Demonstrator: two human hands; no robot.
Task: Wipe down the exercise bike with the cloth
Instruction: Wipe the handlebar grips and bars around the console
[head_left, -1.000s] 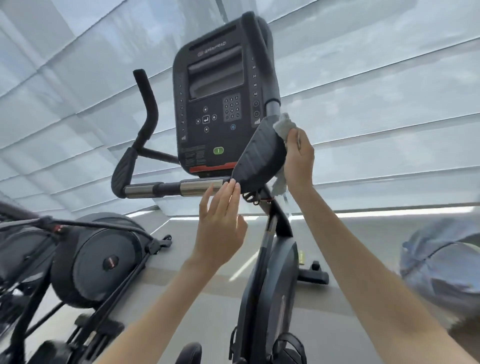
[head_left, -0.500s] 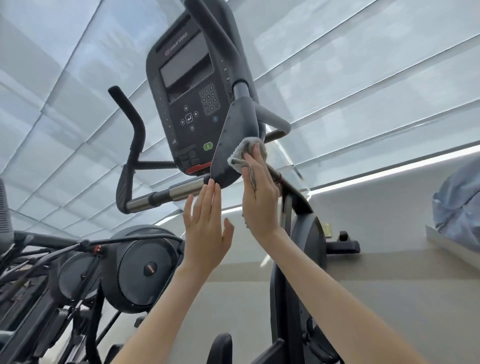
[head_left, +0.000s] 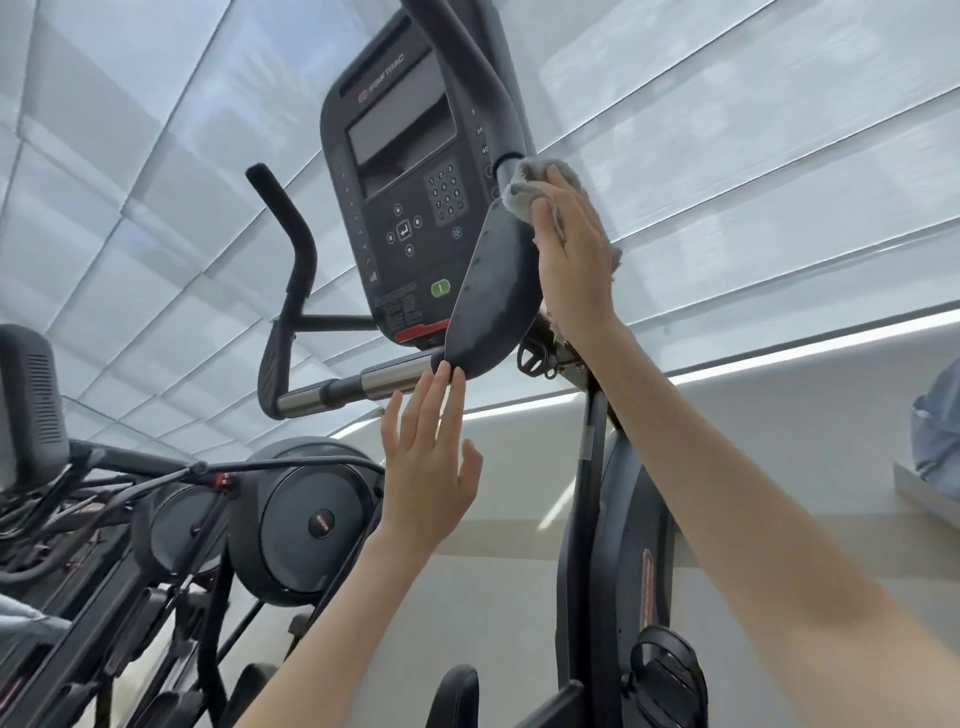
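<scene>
— What is the right hand (head_left: 574, 260) doing?
— It lies flat with its fingers straight, pressing a crumpled grey fabric cloth (head_left: 524, 189) against the outer side of the black, paddle-shaped padded armrest (head_left: 493, 296). No finger curls round the cloth. The thumb is hidden.
— And where does the cloth sit?
— It is bunched past the fingertips at the armrest's top end. More of it shows along the hand's outer edge and below the wrist.
— The left hand (head_left: 428, 467)?
— It is raised and open, holding nothing, with straight fingers. Two fingertips touch the armrest's lower rim, just beside the shiny chrome handlebar tube (head_left: 395, 376).
— What lies further out?
— The dark grey console with keypad and green button (head_left: 400, 197) is just behind the armrest. The black upright frame of the exercise bike (head_left: 623, 519) runs down under the right forearm. To the left stand other machines with round black flywheel covers (head_left: 311, 519). Pale pleated window blinds (head_left: 727, 130) fill the background.
</scene>
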